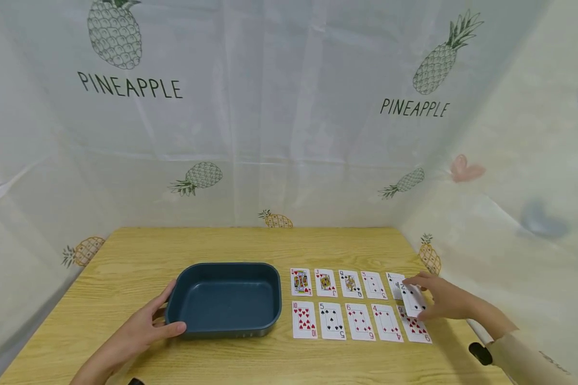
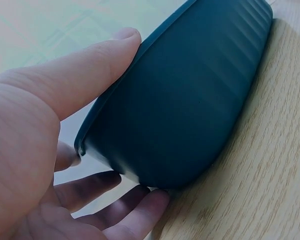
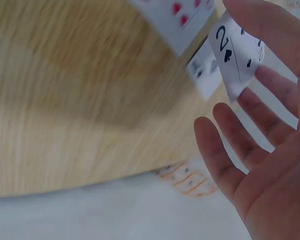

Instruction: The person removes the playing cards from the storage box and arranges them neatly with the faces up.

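Observation:
My left hand [image 1: 142, 334] holds the near left corner of a deep blue-green tray [image 1: 228, 332], thumb near its rim and the other fingers by the outer wall, as the left wrist view shows. Inside, the tray has nothing in it. On the right, my right hand [image 1: 445, 299] pinches a two of spades [image 1: 413, 300] between thumb and fingers, face up. This card overlaps an ace [image 1: 395, 282] and a nine of hearts [image 1: 416, 331] in the head view. In the right wrist view, the two of spades [image 3: 235, 52] is tilted above the tabletop.
Two rows of face-up playing cards lie right of the tray, among them a queen of spades [image 1: 350, 284], a three of diamonds [image 1: 374, 285] and a ten of hearts [image 1: 304, 320]. Pineapple-print curtains [image 1: 279, 133] surround the wooden table [image 1: 250, 243] at the back and sides.

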`<move>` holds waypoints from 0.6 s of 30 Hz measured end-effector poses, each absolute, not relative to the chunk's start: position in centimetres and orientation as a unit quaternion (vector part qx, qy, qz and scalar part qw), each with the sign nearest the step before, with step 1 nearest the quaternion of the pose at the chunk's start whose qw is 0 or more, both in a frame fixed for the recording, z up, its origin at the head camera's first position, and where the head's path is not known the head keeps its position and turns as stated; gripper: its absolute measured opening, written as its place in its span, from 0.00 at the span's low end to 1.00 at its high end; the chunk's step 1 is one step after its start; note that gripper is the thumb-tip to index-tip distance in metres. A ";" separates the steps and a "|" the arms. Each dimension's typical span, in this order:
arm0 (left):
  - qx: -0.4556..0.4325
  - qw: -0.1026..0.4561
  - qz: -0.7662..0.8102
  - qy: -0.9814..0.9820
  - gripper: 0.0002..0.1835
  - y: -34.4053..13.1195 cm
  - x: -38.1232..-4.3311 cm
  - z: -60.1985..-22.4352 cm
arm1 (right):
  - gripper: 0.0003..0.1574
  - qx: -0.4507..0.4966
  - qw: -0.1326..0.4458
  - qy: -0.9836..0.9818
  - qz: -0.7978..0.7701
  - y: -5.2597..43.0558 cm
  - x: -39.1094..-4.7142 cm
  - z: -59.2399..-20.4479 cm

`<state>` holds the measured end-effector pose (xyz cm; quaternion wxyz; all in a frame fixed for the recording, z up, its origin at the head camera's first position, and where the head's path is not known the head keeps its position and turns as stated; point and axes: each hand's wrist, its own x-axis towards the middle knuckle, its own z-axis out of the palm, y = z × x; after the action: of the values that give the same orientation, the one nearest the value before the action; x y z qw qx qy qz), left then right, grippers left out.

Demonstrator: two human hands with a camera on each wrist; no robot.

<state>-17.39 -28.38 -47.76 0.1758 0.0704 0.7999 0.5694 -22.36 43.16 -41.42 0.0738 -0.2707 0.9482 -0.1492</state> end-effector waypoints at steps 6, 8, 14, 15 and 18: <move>0.066 0.180 0.574 0.796 0.55 -28.4 -17.4 -47.6 | 0.51 -0.250 0.100 0.955 -0.126 45.9 -21.6 -41.7; 0.068 0.178 0.574 0.797 0.55 -28.5 -17.3 -47.6 | 0.50 -0.244 0.115 0.954 -0.129 46.5 -21.4 -41.7; 0.067 0.178 0.567 0.801 0.54 -28.9 -17.5 -47.5 | 0.50 -0.228 0.129 0.957 -0.126 47.2 -21.1 -42.4; 0.066 0.178 0.565 0.803 0.54 -29.0 -17.5 -47.5 | 0.50 -0.226 0.128 0.958 -0.121 47.2 -21.1 -42.5; 0.062 0.179 0.556 0.809 0.54 -29.1 -17.5 -47.5 | 0.50 -0.227 0.123 0.960 -0.108 47.4 -20.7 -42.8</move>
<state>-17.45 -29.13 -47.51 0.1788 0.0616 0.8091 0.5564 -20.74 47.37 -42.79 0.1227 -0.2274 0.9600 -0.1076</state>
